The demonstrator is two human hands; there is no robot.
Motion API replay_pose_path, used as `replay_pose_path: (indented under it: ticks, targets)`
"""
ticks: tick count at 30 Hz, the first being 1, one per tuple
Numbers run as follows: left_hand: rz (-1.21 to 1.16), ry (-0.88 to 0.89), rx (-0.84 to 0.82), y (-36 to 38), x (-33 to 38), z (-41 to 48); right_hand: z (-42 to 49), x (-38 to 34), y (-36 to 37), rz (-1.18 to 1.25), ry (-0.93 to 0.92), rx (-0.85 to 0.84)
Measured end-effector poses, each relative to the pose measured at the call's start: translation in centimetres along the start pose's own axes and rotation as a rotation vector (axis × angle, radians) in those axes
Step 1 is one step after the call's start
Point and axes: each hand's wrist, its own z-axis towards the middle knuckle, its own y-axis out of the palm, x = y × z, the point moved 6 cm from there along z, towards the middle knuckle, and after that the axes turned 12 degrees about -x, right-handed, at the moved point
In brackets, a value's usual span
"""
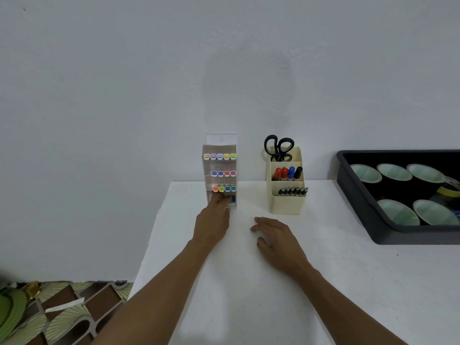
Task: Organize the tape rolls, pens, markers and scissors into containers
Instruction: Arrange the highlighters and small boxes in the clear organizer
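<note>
A tall white marker rack (220, 141) stands at the table's back edge with rows of coloured marker caps (220, 156) showing. My left hand (214, 217) reaches into the rack's lowest shelf; its fingertips are hidden there beside a blue item (233, 199). My right hand (276, 239) rests flat on the white table (249, 295), fingers relaxed and holding nothing. To the right, a beige organizer (286, 202) holds black scissors (278, 146), red, blue and black markers (287, 173) and several dark pens (293, 191).
A black tray (368, 210) at the right holds several tape rolls (394, 171) with pale green cores and a yellow-edged roll (450, 189). A white wall rises behind the table. A patterned floor (62, 312) lies beyond the table's left edge.
</note>
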Motion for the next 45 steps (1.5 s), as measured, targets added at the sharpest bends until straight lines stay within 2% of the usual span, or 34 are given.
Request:
replay_pose_path:
  ticks: [21,37,41,45]
  targets:
    - [0.241,-0.094,-0.155,1.3,-0.5,1.0,0.2,0.1,0.2,-0.005,0.024,-0.014]
    - [0.195,-0.069,-0.135,0.1,-0.7,-0.6,0.2,-0.3,0.0,-0.012,0.023,-0.019]
    - [0.118,-0.024,-0.065,-0.3,-0.7,-1.5,0.1,-0.3,0.0,-0.01,0.028,-0.036]
    - [-0.12,-0.056,0.165,-1.3,-2.5,-3.5,0.7,-0.5,-0.4,0.034,0.061,0.006]
